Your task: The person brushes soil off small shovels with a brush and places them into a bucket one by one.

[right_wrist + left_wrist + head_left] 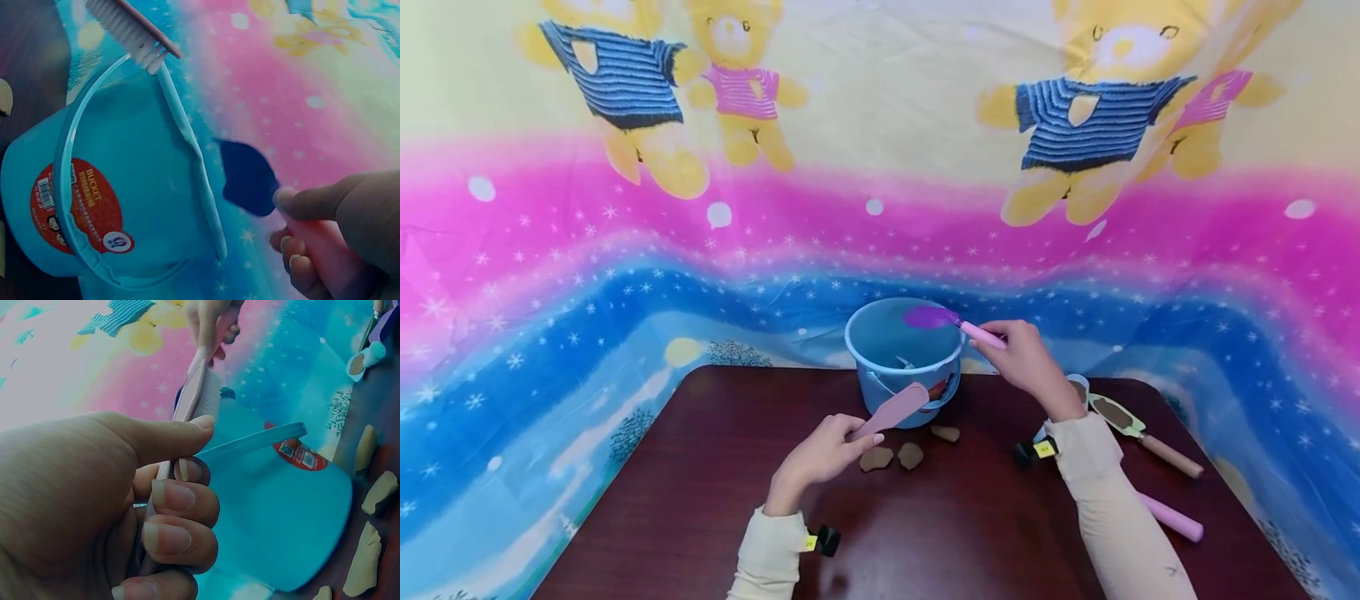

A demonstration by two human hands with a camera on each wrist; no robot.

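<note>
Purple-bladed shovel (pixel 928 317): blade is hanging over the mouth of the blue bucket (pixel 880 333), toward its right side. Long axis is running from blade at left down to the pink handle at right, so the blade is lying leftward of its grip. Right hand (pixel 1026 358) is the nearer one, gripping that handle with thumb and fingers wrapped close; no slack showing.

Pink brush (pixel 895 408): head is showing in front of the bucket's near side, pointing up and right from the left hand (pixel 827 454). That hand is gripping the handle, fingers curled around, thumb pressing along it. Brush head and blade are standing apart, the blade sitting up and right of the brush. Whether bristles are touching the bucket, cannot tell.

Farther out: brown pieces (pixel 910 455) are lying on the dark table (pixel 925 533) just before the bucket. A green scoop (pixel 1116 414) bearing brown stuff is resting at right, a pink stick (pixel 1183 523) lying near it. Bear-printed cloth (pixel 872 242) is hanging behind.
</note>
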